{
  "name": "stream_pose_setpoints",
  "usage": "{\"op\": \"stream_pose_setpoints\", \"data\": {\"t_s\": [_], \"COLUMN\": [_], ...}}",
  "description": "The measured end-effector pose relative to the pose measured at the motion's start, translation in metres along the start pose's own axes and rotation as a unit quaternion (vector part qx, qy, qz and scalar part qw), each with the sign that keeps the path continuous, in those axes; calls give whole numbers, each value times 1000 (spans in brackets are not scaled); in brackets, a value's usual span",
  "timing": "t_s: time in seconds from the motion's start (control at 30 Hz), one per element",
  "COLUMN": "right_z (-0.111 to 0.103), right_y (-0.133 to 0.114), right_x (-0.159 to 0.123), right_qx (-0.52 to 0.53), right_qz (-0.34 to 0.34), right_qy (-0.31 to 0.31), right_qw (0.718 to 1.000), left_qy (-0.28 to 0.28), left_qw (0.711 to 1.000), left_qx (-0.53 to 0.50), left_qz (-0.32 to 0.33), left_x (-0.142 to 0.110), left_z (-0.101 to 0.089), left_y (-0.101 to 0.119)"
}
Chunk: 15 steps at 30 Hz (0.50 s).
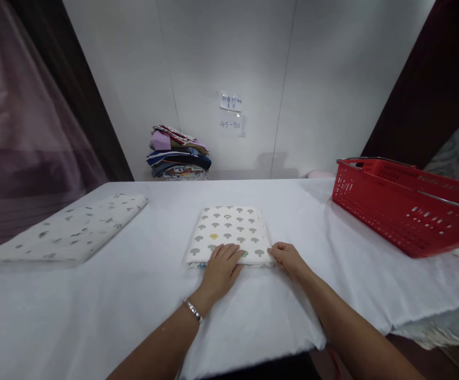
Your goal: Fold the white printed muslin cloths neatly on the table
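A white cloth printed with mushrooms (229,224) lies folded into a near-square on the white-covered table (142,311). My left hand (223,269) rests on its near edge, fingers stretched out flat over the print. At the near right corner, my right hand (288,257) is closed, thumb and fingers pinching the edge of the cloth. A strip of another colour shows between the layers along the near side. The part beneath my left palm is hidden.
A second folded cloth with a grey leaf-like print (74,229) lies at the left. To the right stands a red plastic basket (403,206) with metal handles. Behind the table is a stack of folded fabrics (179,155). Handwritten paper signs (231,124) hang on the wall.
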State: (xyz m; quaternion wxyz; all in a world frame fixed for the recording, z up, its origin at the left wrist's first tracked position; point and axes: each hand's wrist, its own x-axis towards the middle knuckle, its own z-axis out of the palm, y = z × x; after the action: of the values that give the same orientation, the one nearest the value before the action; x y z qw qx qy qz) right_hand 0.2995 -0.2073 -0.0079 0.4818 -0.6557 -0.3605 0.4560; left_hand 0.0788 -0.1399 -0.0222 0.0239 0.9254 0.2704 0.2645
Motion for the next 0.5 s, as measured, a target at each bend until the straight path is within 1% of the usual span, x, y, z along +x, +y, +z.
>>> {"op": "stream_pose_setpoints", "data": {"t_s": [0.13, 0.23, 0.3, 0.37, 0.5], "right_z": [-5, -9, -11, -11, -9], "right_y": [-5, -13, -17, -18, -10], "right_x": [5, 17, 25, 32, 36], "right_qx": [-10, -39, -31, -3, 40], "right_qz": [9, -6, -5, 3, -9], "right_qy": [-62, -89, -102, -96, -49], "right_qw": [998, 995, 994, 995, 998], "left_qy": [4, 5, 6, 7, 8], "left_qw": [1000, 1000, 1000, 1000, 1000], "left_qx": [5, 3, 3, 4, 1], "left_qz": [-9, -7, -5, -3, -2], "left_x": [0, 0, 0, 0, -1], "left_z": [1, 1, 1, 1, 1], "left_y": [-1, -1, -1, -1, -2]}}
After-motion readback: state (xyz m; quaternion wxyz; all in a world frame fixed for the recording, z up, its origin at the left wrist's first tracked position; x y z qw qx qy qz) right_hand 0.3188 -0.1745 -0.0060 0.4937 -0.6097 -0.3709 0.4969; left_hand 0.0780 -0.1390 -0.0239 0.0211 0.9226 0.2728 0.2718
